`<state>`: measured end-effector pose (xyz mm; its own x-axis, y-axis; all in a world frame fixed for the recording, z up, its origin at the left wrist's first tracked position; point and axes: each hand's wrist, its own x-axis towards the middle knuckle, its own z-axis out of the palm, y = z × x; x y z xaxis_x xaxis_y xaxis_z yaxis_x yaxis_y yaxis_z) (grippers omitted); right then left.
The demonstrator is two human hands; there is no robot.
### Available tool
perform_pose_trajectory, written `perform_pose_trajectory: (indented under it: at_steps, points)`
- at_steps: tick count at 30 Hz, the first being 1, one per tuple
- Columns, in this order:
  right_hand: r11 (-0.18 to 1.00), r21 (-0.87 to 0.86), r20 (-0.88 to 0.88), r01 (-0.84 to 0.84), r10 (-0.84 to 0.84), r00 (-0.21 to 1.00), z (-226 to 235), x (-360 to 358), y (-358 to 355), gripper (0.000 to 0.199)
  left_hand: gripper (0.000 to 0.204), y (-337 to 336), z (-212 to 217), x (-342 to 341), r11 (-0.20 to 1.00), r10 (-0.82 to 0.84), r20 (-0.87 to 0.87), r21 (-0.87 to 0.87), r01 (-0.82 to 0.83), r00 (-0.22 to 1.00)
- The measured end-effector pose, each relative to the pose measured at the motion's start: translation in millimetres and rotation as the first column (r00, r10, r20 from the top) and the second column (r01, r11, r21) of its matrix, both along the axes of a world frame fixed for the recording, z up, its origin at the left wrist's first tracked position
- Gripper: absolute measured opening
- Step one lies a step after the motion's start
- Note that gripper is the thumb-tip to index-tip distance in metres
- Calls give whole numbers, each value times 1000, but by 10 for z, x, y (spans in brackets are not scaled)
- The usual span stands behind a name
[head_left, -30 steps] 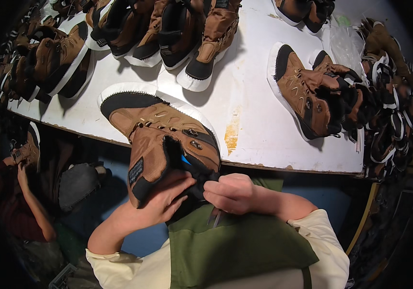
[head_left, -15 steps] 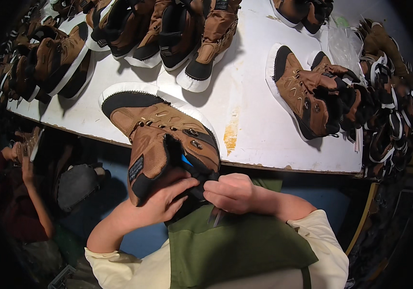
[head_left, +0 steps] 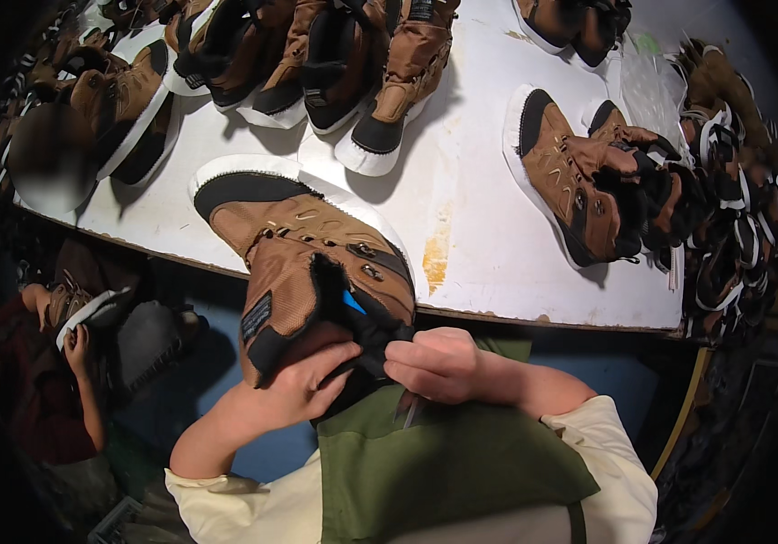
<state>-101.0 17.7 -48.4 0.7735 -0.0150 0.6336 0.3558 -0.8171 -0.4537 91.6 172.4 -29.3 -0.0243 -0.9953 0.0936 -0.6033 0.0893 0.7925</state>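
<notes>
Brown boot (head_left: pixel 285 218) held — left hand (head_left: pixel 303 376) angles inward, right hand (head_left: pixel 434 364) curls.

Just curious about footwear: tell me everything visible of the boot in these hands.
The boot is brown and fabric-like, with a black toe cap, pale sole edge, shiny lace hooks and dark tongue patch. Its gaping opening reveals dark lining and something blue. The toe points forward and left over the white table; contact is unclear. The left hand is at the opening, fingers partly hidden; the right hand, fingers curled, touches the dark collar.
</notes>
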Motion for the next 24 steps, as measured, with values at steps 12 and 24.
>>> perform_pose_trajectory:
  at_steps: [12, 24]
  points:
    - [976, -77, -34, -205, 203, 979, 323, 540, 84, 33, 29, 284, 355, 16, 959, 237, 579, -267, -94, 780]
    - [900, -192, 41, -391, 405, 913, 380, 1800, 881, 25, 29, 1250, 137, 396, 630, 775, 360, -512, -585, 520]
